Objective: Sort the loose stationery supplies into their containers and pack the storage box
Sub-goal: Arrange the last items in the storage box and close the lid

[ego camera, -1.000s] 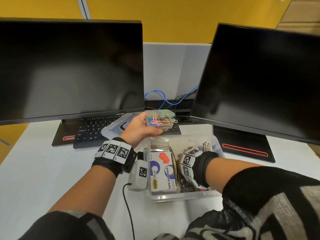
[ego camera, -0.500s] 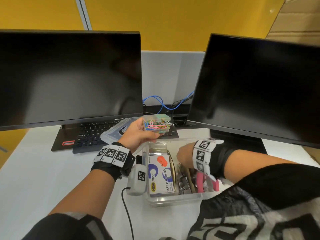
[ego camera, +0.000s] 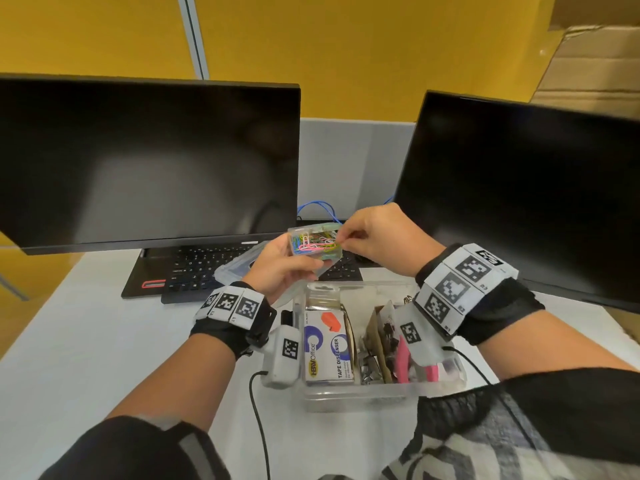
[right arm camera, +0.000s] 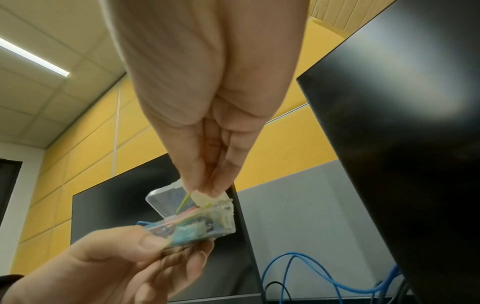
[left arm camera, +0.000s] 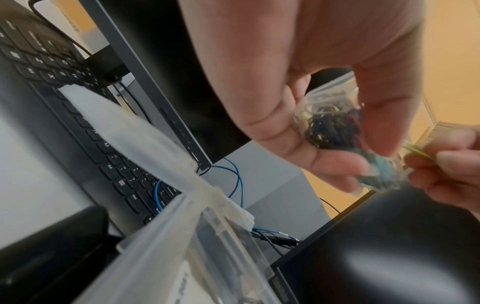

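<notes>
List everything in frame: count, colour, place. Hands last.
paper clip case: 1, clear, lid open, held above the desk in front of the keyboard
paper clips: many, mixed colours, inside the case
yellow-green paper clip: 1, at the case opening
storage box: 1, clear, on the desk, near edge
tape dispenser pack: 1, white and blue, left side of the storage box
box lid: 1, clear, on the desk beside the keyboard
monitors: 2, black, dark, behind the desk
keyboard: 1, black, under the left monitor
cables: several, blue, between the monitors
desk: 1, white
left hand: grips the case
right hand: pinches the yellow-green clip
</notes>
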`<state>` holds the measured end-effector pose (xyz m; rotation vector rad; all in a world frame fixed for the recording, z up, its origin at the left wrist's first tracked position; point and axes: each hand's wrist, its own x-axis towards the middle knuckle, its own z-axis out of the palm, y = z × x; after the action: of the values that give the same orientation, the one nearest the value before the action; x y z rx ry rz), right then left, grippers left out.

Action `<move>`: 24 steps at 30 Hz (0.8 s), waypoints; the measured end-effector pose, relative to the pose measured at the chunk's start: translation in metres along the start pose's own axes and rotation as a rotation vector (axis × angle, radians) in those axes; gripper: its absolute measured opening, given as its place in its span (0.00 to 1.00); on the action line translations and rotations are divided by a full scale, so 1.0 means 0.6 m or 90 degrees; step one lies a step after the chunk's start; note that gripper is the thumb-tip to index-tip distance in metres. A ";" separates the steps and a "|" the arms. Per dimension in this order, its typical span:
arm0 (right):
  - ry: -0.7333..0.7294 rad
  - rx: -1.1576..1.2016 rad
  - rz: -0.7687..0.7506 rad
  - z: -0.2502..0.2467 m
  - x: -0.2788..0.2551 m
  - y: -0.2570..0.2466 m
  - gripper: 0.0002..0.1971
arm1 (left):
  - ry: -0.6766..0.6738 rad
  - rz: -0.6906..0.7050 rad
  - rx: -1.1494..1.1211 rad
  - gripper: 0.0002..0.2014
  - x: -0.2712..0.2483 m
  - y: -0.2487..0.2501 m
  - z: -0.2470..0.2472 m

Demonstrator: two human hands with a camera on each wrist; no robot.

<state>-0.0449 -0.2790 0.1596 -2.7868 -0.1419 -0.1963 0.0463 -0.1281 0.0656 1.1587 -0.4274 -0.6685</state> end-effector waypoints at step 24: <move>0.222 0.105 0.030 0.133 0.039 -0.123 0.12 | 0.081 0.032 0.010 0.23 -0.098 0.040 -0.123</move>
<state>-0.0216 -0.1808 0.1129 -2.5420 -0.0048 -0.6236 0.0557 -0.0313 0.0635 1.1941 -0.3535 -0.5449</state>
